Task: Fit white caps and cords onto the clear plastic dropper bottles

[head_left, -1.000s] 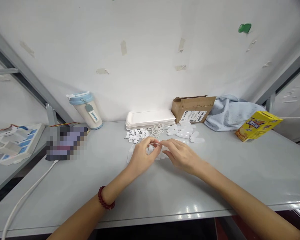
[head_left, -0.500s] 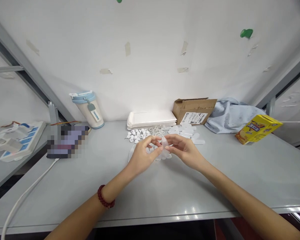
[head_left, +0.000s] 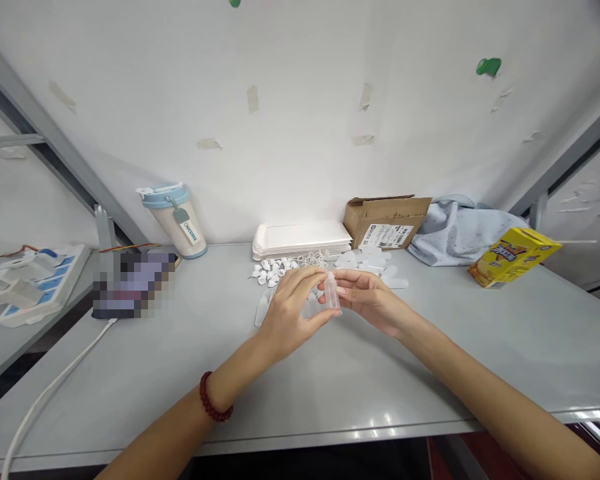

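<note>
A small translucent plastic bottle (head_left: 332,293) stands upright in the air above the table, between my two hands. My left hand (head_left: 293,310) is closed on it, the thumb at its bottom end and the fingertips at its narrow top. From the other side, my right hand (head_left: 367,298) grips the bottle with thumb and fingers. Behind the hands lie a heap of small white caps (head_left: 273,270), some thin whitish pieces (head_left: 314,259) and several flat translucent pieces (head_left: 390,275). More clear pieces (head_left: 263,307) are partly hidden by my left hand.
A stack of white trays (head_left: 303,237) and an open cardboard box (head_left: 387,223) stand against the wall. Left are a tumbler (head_left: 177,220), a blurred phone-like device (head_left: 135,283) with a cable, and a power strip (head_left: 45,287). Right are a blue cloth (head_left: 460,230) and a yellow carton (head_left: 515,257).
The bottle has come into clearer view and now stands upright. My left thumb has moved down to its base and the left fingers to its top; the view has shifted slightly.
</note>
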`<action>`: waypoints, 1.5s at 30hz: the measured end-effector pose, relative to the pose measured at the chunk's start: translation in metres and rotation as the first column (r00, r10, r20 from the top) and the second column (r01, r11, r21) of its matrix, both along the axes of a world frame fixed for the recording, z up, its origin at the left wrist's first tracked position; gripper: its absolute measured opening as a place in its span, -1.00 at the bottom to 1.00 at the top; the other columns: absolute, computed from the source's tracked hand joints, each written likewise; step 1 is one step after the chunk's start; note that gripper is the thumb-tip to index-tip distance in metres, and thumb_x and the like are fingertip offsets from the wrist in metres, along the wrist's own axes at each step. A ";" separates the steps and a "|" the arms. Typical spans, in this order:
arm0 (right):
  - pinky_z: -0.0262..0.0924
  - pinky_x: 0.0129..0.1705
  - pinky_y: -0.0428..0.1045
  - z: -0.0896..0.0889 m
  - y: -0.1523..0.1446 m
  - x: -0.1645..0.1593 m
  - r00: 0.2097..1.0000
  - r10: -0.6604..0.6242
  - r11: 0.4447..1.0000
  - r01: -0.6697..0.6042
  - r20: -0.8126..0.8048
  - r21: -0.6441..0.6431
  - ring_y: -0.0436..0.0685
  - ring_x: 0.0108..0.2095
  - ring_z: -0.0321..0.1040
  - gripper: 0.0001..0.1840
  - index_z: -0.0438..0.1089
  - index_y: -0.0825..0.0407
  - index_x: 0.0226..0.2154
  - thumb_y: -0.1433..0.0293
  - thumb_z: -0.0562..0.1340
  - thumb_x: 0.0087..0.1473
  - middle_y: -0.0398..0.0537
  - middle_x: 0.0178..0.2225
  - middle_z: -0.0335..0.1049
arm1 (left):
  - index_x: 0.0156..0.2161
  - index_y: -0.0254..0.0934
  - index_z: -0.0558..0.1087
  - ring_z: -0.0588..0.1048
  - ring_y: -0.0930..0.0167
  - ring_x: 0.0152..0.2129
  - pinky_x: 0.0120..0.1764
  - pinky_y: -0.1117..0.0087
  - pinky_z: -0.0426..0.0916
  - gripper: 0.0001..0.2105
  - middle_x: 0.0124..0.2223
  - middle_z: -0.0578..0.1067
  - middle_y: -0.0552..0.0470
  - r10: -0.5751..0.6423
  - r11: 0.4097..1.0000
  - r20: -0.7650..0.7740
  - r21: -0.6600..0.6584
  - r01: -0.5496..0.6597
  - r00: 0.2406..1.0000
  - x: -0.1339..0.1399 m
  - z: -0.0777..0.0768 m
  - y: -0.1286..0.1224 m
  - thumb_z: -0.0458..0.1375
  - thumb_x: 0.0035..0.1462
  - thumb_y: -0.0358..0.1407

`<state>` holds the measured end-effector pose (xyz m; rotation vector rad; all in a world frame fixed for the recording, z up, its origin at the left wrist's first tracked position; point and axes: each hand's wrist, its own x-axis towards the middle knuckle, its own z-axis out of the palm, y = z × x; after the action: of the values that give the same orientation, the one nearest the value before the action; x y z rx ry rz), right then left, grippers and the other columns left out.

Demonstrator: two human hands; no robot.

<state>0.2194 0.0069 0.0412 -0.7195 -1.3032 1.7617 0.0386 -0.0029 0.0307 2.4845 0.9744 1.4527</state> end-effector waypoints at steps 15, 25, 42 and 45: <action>0.20 -0.19 -0.01 0.005 -0.002 0.001 0.973 0.095 0.988 -0.118 0.212 0.099 0.03 -0.31 0.34 -0.81 0.43 0.08 -0.28 0.33 0.24 0.03 0.00 -0.25 0.43 | -0.04 -0.22 0.36 0.30 0.21 -0.02 0.00 0.10 0.24 -0.60 -0.01 0.46 -0.04 0.019 1.000 -0.102 0.026 -0.016 0.995 -0.001 -0.010 0.003 0.28 -0.03 -0.27; 0.17 -0.50 -0.11 -0.002 0.000 -0.004 0.888 -0.214 0.964 0.123 0.408 0.237 0.00 -0.45 0.29 -0.71 0.42 0.08 -0.27 0.25 0.26 -0.03 -0.04 -0.36 0.42 | -0.02 -0.23 0.35 0.29 0.21 -0.05 -0.03 0.12 0.23 -0.56 -0.05 0.48 -0.03 0.079 0.997 -0.154 0.003 -0.079 0.985 0.005 -0.016 0.001 0.28 -0.05 -0.30; 0.11 -0.46 -0.09 0.002 0.019 0.022 0.660 -0.252 0.942 -0.002 0.708 0.337 0.01 -0.50 0.23 -0.74 0.48 0.12 -0.36 0.29 0.19 -0.04 -0.12 -0.52 0.36 | -0.10 -0.21 0.37 0.30 0.20 -0.09 -0.08 0.10 0.21 -0.56 -0.06 0.46 -0.02 -0.014 0.962 -0.279 -0.265 -0.063 0.960 0.033 -0.012 0.020 0.33 -0.14 -0.24; 0.08 -0.53 -0.10 -0.001 0.023 0.024 0.621 -0.278 0.939 0.017 0.733 0.342 -0.01 -0.55 0.22 -0.72 0.49 0.15 -0.33 0.32 0.18 -0.06 -0.11 -0.53 0.39 | -0.12 -0.22 0.38 0.30 0.18 -0.10 -0.11 0.11 0.22 -0.57 -0.08 0.47 -0.01 -0.018 0.944 -0.298 -0.319 -0.082 0.954 0.040 -0.010 0.024 0.34 -0.15 -0.24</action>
<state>0.2432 0.0297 0.0399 -1.4564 -1.9545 1.0531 0.0782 0.0211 0.0202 2.4796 1.1987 0.8438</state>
